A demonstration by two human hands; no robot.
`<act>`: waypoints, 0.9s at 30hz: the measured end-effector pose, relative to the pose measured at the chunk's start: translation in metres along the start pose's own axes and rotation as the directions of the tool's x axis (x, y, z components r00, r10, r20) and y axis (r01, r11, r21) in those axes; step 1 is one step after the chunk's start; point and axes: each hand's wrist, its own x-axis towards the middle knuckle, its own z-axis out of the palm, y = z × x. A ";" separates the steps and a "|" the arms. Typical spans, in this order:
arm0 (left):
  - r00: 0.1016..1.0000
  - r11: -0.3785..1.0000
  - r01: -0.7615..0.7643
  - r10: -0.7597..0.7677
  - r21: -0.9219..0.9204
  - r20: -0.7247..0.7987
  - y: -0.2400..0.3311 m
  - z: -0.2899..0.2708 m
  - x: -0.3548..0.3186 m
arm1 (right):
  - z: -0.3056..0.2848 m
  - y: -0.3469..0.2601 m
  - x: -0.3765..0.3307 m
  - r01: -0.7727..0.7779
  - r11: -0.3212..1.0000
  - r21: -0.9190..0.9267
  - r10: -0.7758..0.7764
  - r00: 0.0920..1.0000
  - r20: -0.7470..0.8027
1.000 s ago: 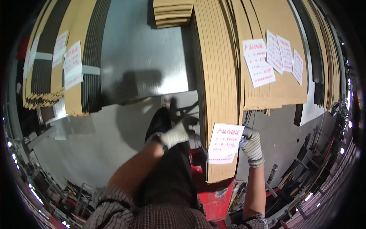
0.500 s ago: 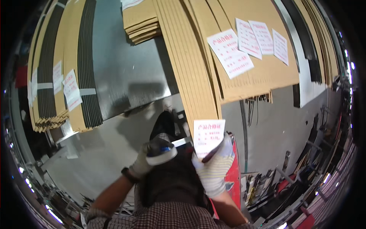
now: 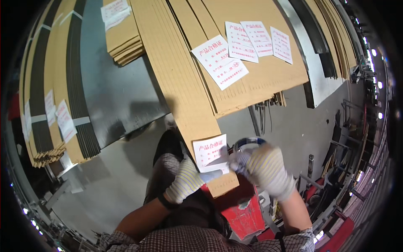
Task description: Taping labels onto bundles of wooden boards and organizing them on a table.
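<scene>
A long brown cardboard strip (image 3: 180, 101) reaches toward me, its near end between my two hands. On that end lies a white paper label (image 3: 208, 152) with red print. My left hand (image 3: 184, 181), in a striped knit glove, grips the strip's left edge, and its thumb lies over the label's lower edge. My right hand (image 3: 270, 172), gloved and partly blurred, is closed round a roll of tape (image 3: 248, 143) just right of the label. A short piece of the roll's edge is hidden by the glove.
Several labels, one of them a large label (image 3: 220, 62), lie on a wide cardboard stack (image 3: 264, 80). Strapped bundles (image 3: 77, 96) of cardboard and dark strips stand left on a grey metal table (image 3: 115, 92). A red stand (image 3: 243, 212) is below the strip.
The tape roll has passed from my left hand to my right. My left hand has moved onto the strip. The label now lies on the strip, and the view has shifted.
</scene>
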 end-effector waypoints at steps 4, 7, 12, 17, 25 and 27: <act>0.979 0.595 -0.074 0.195 0.800 -0.054 -0.010 0.020 0.001 | 0.068 0.124 -0.018 -0.330 0.942 -0.068 0.336 0.933 0.132; 0.983 0.834 -0.156 0.181 0.529 0.005 0.009 0.042 0.008 | 0.099 0.145 -0.033 -0.415 0.901 -0.129 0.418 0.908 -0.007; 0.949 0.683 -0.152 0.303 0.715 -0.087 0.055 0.060 0.012 | 0.056 0.039 0.005 -0.100 0.992 -0.072 0.082 0.970 -0.228; 1.000 -0.159 0.020 0.011 0.987 -0.019 -0.022 0.026 -0.055 | 0.003 0.008 0.010 -0.316 0.891 -0.325 0.451 0.554 0.700; 0.832 0.336 -0.125 0.547 0.933 -0.086 0.034 0.086 -0.024 | 0.008 0.004 0.008 -0.243 0.964 -0.106 0.257 0.955 0.147; 0.912 0.396 -0.014 0.381 0.918 -0.151 0.035 0.083 -0.062 | -0.020 -0.044 -0.007 0.101 0.925 -0.365 0.023 0.947 0.320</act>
